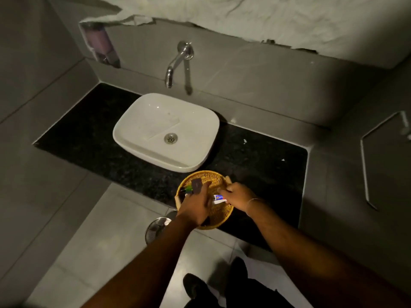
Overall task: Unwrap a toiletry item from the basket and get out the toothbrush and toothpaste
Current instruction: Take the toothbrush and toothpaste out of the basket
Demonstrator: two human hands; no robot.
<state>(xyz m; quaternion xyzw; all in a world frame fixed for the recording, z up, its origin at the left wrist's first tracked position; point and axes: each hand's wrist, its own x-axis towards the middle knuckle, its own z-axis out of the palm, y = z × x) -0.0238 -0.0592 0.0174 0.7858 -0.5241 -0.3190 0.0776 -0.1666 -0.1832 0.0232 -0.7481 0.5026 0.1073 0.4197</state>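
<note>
Both of your hands worked over the round woven wicker basket [219, 215] on the black speckled stone counter [255, 152]: your left hand [195, 206] gripped a small dark wrapped packet [196, 185], while your right hand [239, 197] pinched the small white toothpaste tube [219, 198] above the basket's middle.

A white sink [165, 132] is sitting on a black speckled table [262, 156]. A chrome tap [178, 63] is reaching over it from the grey tiled wall [266, 85]. A round floor drain [155, 228] is showing below.
</note>
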